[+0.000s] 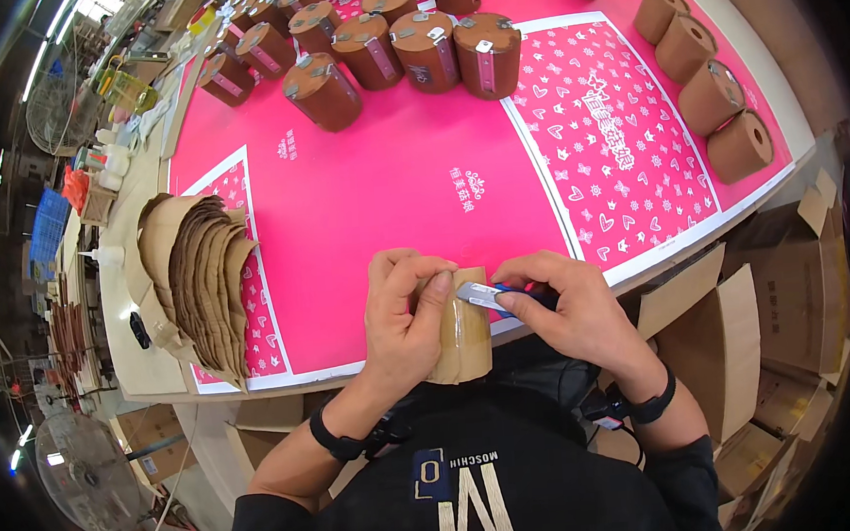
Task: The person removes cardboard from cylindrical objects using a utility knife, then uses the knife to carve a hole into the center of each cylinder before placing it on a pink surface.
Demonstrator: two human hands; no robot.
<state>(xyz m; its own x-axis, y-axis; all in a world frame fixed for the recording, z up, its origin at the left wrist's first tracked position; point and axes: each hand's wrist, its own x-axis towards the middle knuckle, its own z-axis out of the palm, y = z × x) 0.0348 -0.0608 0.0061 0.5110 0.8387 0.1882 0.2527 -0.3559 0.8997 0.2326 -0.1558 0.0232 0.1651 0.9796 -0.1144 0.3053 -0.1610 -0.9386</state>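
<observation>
At the near edge of the table, my left hand (401, 316) grips a tan paper-wrapped cylinder (468, 336) from its left side, thumb and forefinger pinched at the upper rim. A glossy clear strip, like tape, runs down the front of the wrapping. My right hand (575, 307) is closed round a utility knife (483, 295) with a blue handle. Its blade points left and lies against the upper part of the wrapping, close to my left thumb. The far side of the cylinder is hidden.
A fanned stack of brown paper sheets (202, 279) lies left on the pink-covered table (372, 201). Several brown cylindrical cases (325, 91) with metal fittings stand at the back. Several brown rolls (739, 146) line the right edge. Open cardboard boxes (732, 344) are below right.
</observation>
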